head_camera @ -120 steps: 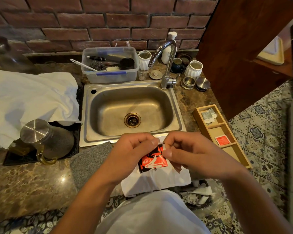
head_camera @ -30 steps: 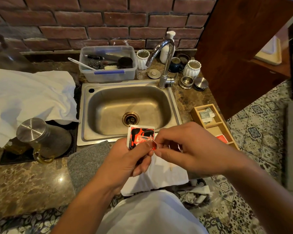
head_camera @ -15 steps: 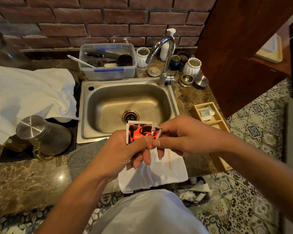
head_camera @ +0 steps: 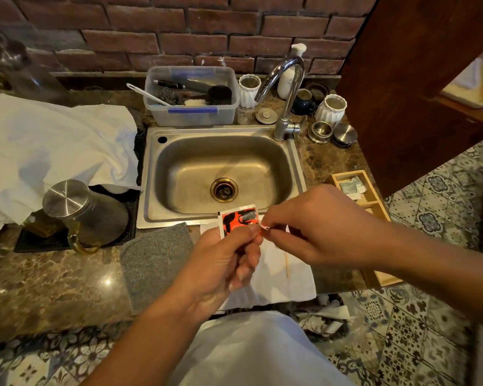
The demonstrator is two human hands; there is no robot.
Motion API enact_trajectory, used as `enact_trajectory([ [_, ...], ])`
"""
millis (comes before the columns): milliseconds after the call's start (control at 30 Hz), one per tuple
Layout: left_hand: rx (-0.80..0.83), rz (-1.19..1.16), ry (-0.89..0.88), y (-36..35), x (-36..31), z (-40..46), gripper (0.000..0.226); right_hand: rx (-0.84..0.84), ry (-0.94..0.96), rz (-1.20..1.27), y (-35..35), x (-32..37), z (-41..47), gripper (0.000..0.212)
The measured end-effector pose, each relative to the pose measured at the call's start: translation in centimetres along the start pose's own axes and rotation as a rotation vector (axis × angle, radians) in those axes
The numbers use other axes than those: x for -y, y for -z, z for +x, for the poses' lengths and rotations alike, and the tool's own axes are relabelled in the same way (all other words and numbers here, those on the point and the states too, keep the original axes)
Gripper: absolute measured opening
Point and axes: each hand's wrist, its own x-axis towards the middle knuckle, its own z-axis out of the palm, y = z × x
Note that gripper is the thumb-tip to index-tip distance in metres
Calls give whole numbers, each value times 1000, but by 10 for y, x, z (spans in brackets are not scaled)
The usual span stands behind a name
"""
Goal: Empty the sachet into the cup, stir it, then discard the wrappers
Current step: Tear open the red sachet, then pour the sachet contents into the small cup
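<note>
A red, black and white sachet [head_camera: 239, 220] stands upright in front of the sink's near edge, pinched at its lower part by my left hand [head_camera: 221, 263]. My right hand [head_camera: 315, 227] pinches the sachet's right top corner, where a small torn flap [head_camera: 263, 229] sticks out. Below both hands a white napkin [head_camera: 276, 280] lies on the counter with a thin wooden stirrer [head_camera: 286, 264] on it. No cup for the powder is plainly in view under the hands.
A steel sink [head_camera: 223, 171] with a tap [head_camera: 286, 93] lies just beyond. A grey cloth [head_camera: 156, 260], a metal-lidded jug [head_camera: 81, 215], a wooden sachet tray [head_camera: 360, 190] and a floor bin with paper scraps [head_camera: 326, 319] surround the hands. White ribbed cups [head_camera: 331, 107] stand behind.
The sachet has come up from low over the napkin to upright at the sink's edge. My right hand has shifted to its right corner, and a flap has been torn loose there.
</note>
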Motion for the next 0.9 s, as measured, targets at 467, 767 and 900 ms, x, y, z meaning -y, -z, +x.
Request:
enact_trajectory([
  [467,49,-228,118,1,-4,16,13,-857,-775,1511,-87,25,-5,27],
  [767,224,-208,97,-7,1,22,25,-711,-842,1459,-90,-13,-41,24],
  [900,299,-289,121,-2,8,24,45,-583,-978,1273,-113,-46,-57,25],
])
